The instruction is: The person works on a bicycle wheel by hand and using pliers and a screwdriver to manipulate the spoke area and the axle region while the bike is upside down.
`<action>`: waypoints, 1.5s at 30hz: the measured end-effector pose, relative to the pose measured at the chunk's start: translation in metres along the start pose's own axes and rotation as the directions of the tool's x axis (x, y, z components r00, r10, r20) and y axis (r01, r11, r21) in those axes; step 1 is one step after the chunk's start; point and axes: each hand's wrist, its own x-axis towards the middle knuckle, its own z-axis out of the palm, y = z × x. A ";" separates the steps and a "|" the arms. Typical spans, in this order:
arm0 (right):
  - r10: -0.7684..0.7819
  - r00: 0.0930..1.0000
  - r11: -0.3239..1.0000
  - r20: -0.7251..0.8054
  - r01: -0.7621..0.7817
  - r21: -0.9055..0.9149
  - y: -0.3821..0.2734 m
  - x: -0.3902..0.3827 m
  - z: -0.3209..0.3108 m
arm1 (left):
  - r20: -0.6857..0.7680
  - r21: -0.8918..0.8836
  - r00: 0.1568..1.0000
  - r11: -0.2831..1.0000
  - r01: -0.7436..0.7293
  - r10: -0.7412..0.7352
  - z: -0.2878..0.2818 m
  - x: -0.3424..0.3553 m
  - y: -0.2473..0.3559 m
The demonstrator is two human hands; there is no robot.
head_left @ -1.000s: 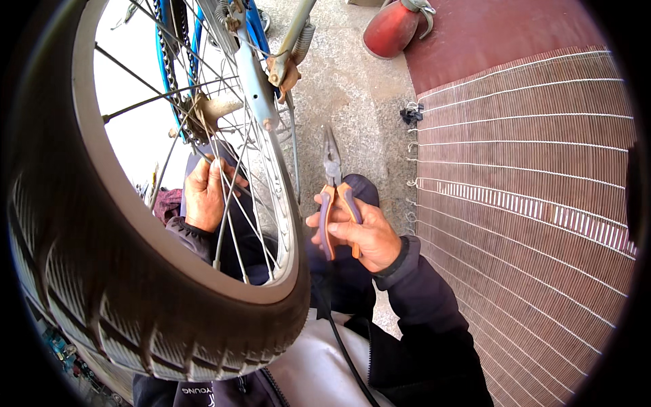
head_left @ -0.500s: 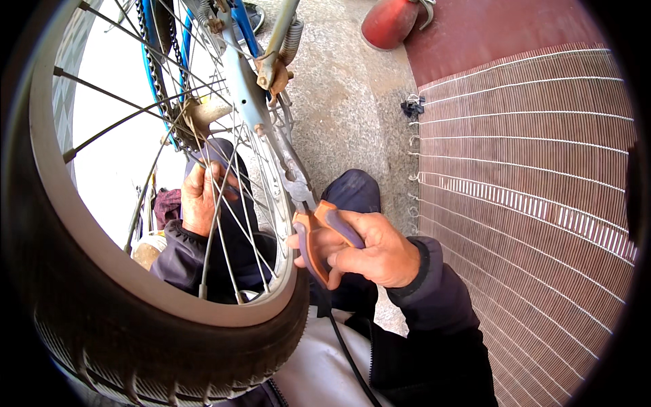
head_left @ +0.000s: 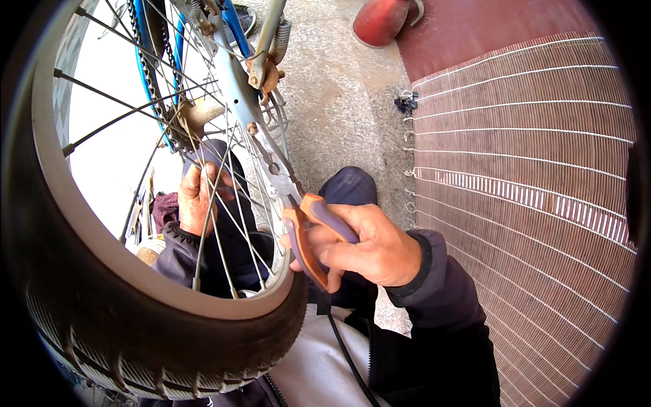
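My right hand [head_left: 373, 244] is wrapped round the orange and purple handles of a pair of pliers [head_left: 304, 234], which are spread apart. Their grey metal jaws point up and away from me, alongside the rim and the pale frame tube [head_left: 234, 88] of a bicycle; what the tips touch is unclear. On the far side of the spokes, my left hand [head_left: 196, 200] has its fingers closed below the hub [head_left: 203, 112]. Spokes cross in front of it and hide what it grips. The wheel's black tire [head_left: 156, 339] fills the lower left.
A chain [head_left: 152, 74] and blue frame parts run beside the hub. A rusty spring and bracket [head_left: 268, 71] sit at the top. On the right lies a brown slatted mat [head_left: 515, 176], with a red rounded object [head_left: 380, 24] beyond it. Dark cloth [head_left: 165, 210] lies at left.
The view has shifted slightly. The pliers in my right hand have moved a little left, closer to the wheel rim. My left hand stays behind the spokes.
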 end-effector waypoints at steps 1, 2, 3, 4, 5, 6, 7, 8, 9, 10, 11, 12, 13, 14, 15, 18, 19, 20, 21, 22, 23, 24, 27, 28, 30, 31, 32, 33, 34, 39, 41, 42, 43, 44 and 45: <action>-0.004 1.000 1.000 -0.004 0.004 -0.004 -0.001 0.000 0.002 | -0.004 0.002 1.000 1.000 -0.008 0.008 -0.001 -0.001 0.002; 0.011 1.000 1.000 -0.016 -0.011 0.004 -0.003 -0.002 0.002 | 0.008 -0.005 1.000 1.000 -0.016 0.016 0.002 0.002 0.001; 0.027 0.999 1.000 -0.028 -0.027 0.013 -0.004 -0.003 0.002 | 0.019 -0.013 1.000 1.000 -0.025 0.025 0.005 0.004 -0.001; 0.043 0.998 0.999 -0.040 -0.042 0.021 -0.004 -0.005 0.002 | 0.021 -0.013 1.000 1.000 -0.008 0.008 0.008 0.006 -0.003; 0.033 0.999 0.999 -0.040 -0.033 0.019 -0.004 -0.005 0.003 | 0.014 -0.017 1.000 1.000 -0.011 0.011 0.006 0.005 -0.003; 0.024 0.999 1.000 -0.041 -0.023 0.016 -0.004 -0.004 0.004 | 0.007 -0.021 1.000 1.000 -0.014 0.014 0.006 0.004 -0.003; 0.014 0.999 1.000 -0.043 -0.014 0.013 -0.003 -0.004 0.005 | 0.001 -0.026 1.000 0.999 -0.018 0.018 0.004 0.003 -0.003; 0.009 0.999 1.000 -0.052 -0.008 0.020 -0.003 -0.003 0.008 | 0.010 -0.008 1.000 1.000 -0.022 0.022 0.002 0.003 -0.003; 0.005 0.998 1.000 -0.062 -0.003 0.027 -0.002 -0.002 0.010 | 0.012 -0.005 1.000 1.000 -0.026 0.026 0.002 0.003 -0.002; 0.000 0.997 0.999 -0.072 0.003 0.034 -0.001 -0.002 0.012 | 0.014 -0.002 0.999 1.000 -0.029 0.029 0.003 0.004 -0.001; -0.007 0.998 0.999 -0.056 0.010 0.048 0.000 -0.002 0.012 | 0.015 0.000 0.999 0.999 -0.032 0.032 0.003 0.003 -0.001; -0.014 0.999 0.998 -0.039 0.017 0.062 0.002 -0.002 0.011 | 0.024 0.004 0.999 0.999 -0.039 0.039 0.002 0.004 -0.001; -0.021 1.000 0.997 -0.022 0.023 0.076 0.004 -0.001 0.010 | 0.023 0.010 0.999 0.999 -0.037 0.036 0.001 0.004 -0.001; -0.031 0.999 0.992 -0.017 0.033 0.118 0.008 0.000 0.008 | 0.025 0.014 0.999 0.999 -0.034 0.034 0.002 0.004 -0.002; -0.042 0.999 0.986 -0.013 0.043 0.161 0.012 0.001 0.008 | 0.026 0.018 0.999 0.999 -0.032 0.031 0.002 0.005 -0.003; 0.013 0.998 0.954 -0.055 0.004 0.298 0.009 0.001 0.014 | 0.030 -0.032 0.999 0.999 -0.035 0.036 0.000 0.007 -0.007; 0.047 0.996 0.938 -0.075 -0.019 0.346 0.006 0.001 0.015 | 0.029 -0.037 0.998 0.998 -0.046 0.047 0.001 0.007 -0.007; 0.060 0.996 0.933 -0.065 -0.032 0.358 0.006 0.001 0.015 | 0.027 -0.041 0.998 0.998 -0.056 0.057 0.003 0.006 -0.004; 0.072 0.996 0.928 -0.055 -0.046 0.369 0.004 0.002 0.014 | 0.024 -0.045 0.997 0.997 -0.066 0.067 0.004 0.005 -0.003; 0.083 0.996 0.923 -0.044 -0.061 0.381 0.004 0.002 0.014 | 0.016 -0.065 0.998 0.996 -0.057 0.058 0.002 0.005 -0.004; 0.094 0.995 0.920 -0.041 -0.071 0.385 0.003 0.002 0.013 | 0.006 -0.055 0.999 0.998 -0.041 0.041 0.003 0.006 -0.005; 0.105 0.994 0.917 -0.038 -0.082 0.389 0.003 0.001 0.014 | -0.004 -0.046 1.000 0.999 -0.024 0.024 0.003 0.006 -0.006; 0.101 0.995 0.911 0.004 -0.094 0.403 0.006 0.000 0.011 | -0.016 -0.040 1.000 0.999 0.001 -0.002 0.003 0.005 -0.007; 0.093 0.995 0.908 0.023 -0.094 0.407 0.007 0.000 0.010 | -0.018 -0.045 1.000 0.999 0.005 -0.006 0.004 0.005 -0.005; 0.081 0.997 0.910 0.017 -0.080 0.408 0.006 0.000 0.010 | -0.020 -0.060 1.000 0.998 0.017 -0.018 0.005 0.007 -0.004; 0.074 0.997 0.910 0.012 -0.073 0.408 0.006 0.000 0.010 | -0.016 -0.057 1.000 0.998 0.013 -0.014 0.005 0.008 -0.005; 0.066 0.998 0.909 0.013 -0.066 0.411 0.007 0.000 0.009 | -0.012 -0.054 1.000 0.998 0.009 -0.010 0.006 0.009 -0.007; 0.060 0.998 0.908 0.027 -0.066 0.414 0.006 0.000 0.010 | -0.019 -0.045 1.000 0.999 0.006 -0.007 0.003 0.007 -0.005; 0.055 0.998 0.907 0.041 -0.067 0.416 0.005 0.001 0.011 | -0.018 -0.038 1.000 0.999 0.012 -0.012 0.001 0.005 -0.002; 0.029 0.996 0.847 0.088 -0.071 0.526 0.007 0.001 0.009 | -0.033 -0.017 0.998 0.998 0.055 -0.056 0.005 0.006 0.005; 0.039 0.994 0.850 0.098 -0.084 0.520 0.007 0.001 0.008 | -0.008 -0.008 0.999 0.999 0.041 -0.041 0.004 0.005 0.006; 0.051 0.993 0.867 0.105 -0.097 0.489 0.007 0.001 0.005 | -0.014 -0.001 0.999 0.999 0.040 -0.040 0.004 0.004 0.007; 0.064 0.992 0.882 0.113 -0.109 0.458 0.006 0.002 0.003 | -0.022 0.006 0.999 0.999 0.039 -0.039 0.004 0.003 0.007; 0.065 0.994 0.901 0.085 -0.095 0.423 0.005 0.002 0.002 | -0.034 -0.028 0.999 0.999 0.031 -0.032 0.007 0.006 0.005; 0.065 0.996 0.918 0.057 -0.082 0.387 0.003 0.001 0.002 | -0.018 -0.037 0.999 0.999 0.029 -0.029 0.008 0.008 0.002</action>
